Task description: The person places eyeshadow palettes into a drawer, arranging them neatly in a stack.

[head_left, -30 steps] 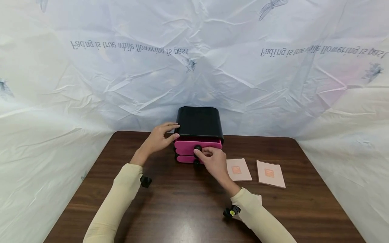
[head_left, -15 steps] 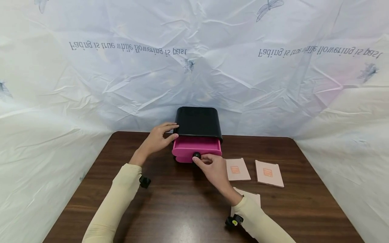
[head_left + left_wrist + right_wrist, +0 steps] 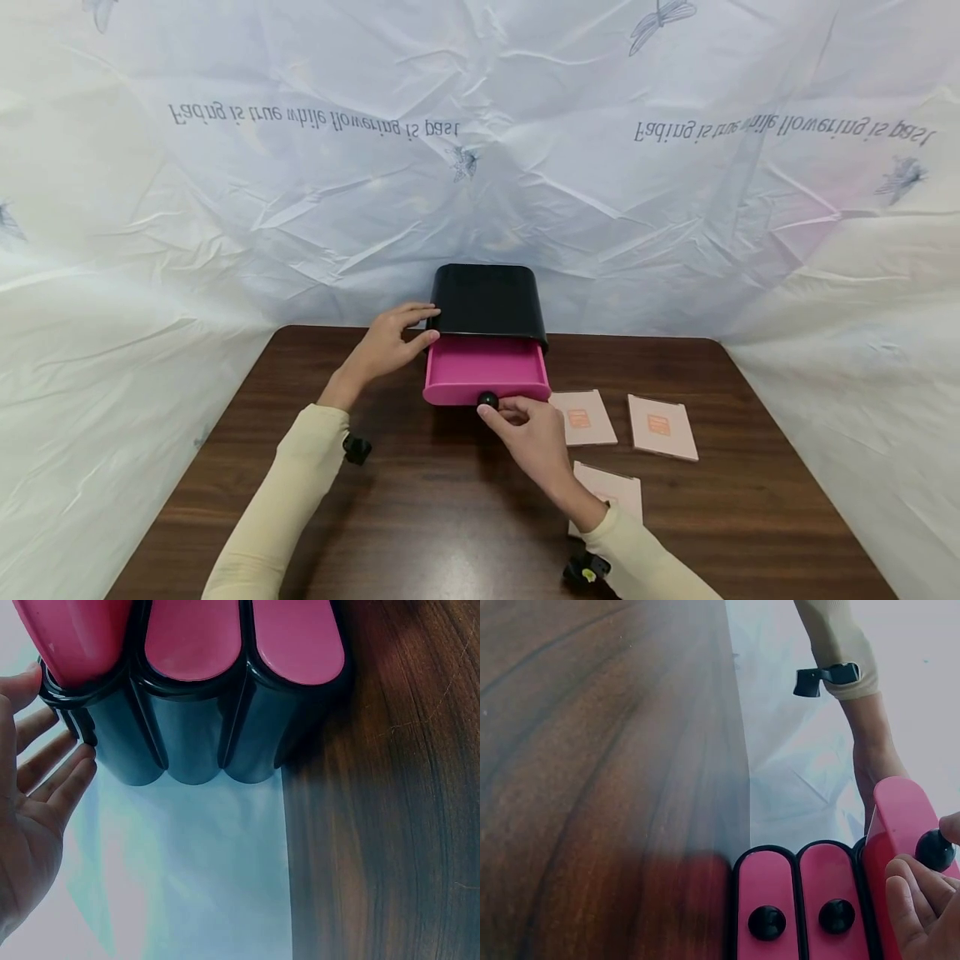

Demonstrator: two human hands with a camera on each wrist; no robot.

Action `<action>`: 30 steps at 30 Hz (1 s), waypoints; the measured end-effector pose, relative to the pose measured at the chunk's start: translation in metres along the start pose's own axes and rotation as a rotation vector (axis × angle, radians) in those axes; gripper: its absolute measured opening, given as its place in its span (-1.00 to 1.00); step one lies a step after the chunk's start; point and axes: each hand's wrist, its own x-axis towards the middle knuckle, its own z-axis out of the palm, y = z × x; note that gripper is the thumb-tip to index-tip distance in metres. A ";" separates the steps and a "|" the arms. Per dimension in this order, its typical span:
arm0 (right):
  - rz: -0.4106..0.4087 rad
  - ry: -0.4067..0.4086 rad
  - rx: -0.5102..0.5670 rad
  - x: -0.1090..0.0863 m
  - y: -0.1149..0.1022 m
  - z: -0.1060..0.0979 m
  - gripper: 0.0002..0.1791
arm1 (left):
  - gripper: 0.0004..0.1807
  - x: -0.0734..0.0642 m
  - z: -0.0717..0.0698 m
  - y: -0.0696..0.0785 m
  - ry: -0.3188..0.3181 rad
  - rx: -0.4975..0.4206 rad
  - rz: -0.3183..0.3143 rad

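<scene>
A small black chest of drawers [image 3: 489, 300] with pink drawer fronts stands at the back of the table. Its top pink drawer [image 3: 486, 363] is pulled well out, and its inside shows bare pink. My right hand [image 3: 534, 433] pinches the round black knob [image 3: 487, 400] of that drawer between thumb and fingers. My left hand [image 3: 390, 340] rests with extended fingers against the left side of the black casing, near its top front corner. In the right wrist view the two lower drawers [image 3: 766, 900] sit closed, each with a black knob.
Three flat pale pink square cases lie on the brown wooden table [image 3: 420, 517]: one case [image 3: 588, 419] beside my right hand, another case [image 3: 663, 427] farther right, and a nearer case [image 3: 611, 492] partly behind my right forearm. A white printed sheet [image 3: 480, 208] hangs behind the table.
My right hand has drawn the top drawer out toward me, from nearly closed to far out, keeping hold of its knob. The left hand has stayed against the casing.
</scene>
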 end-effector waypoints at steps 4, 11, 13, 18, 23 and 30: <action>0.018 -0.005 0.005 -0.005 -0.001 -0.001 -0.64 | -0.49 0.000 0.000 0.001 -0.004 -0.002 -0.001; 0.014 -0.009 0.016 -0.016 -0.003 -0.002 -0.68 | -0.47 -0.001 -0.001 0.004 -0.027 -0.011 -0.029; 0.015 -0.008 0.016 -0.019 -0.004 -0.002 -0.68 | -0.46 -0.001 -0.002 0.004 -0.030 -0.014 -0.036; 0.038 -0.010 0.021 -0.026 -0.004 -0.002 -0.71 | -0.46 -0.001 -0.002 0.003 -0.031 -0.009 -0.031; 0.044 0.002 0.020 -0.034 -0.004 -0.001 -0.74 | -0.45 -0.001 -0.001 0.002 -0.028 -0.005 -0.026; 0.040 -0.004 0.033 -0.044 -0.004 -0.001 -0.74 | -0.45 0.000 -0.001 0.001 -0.032 0.001 -0.030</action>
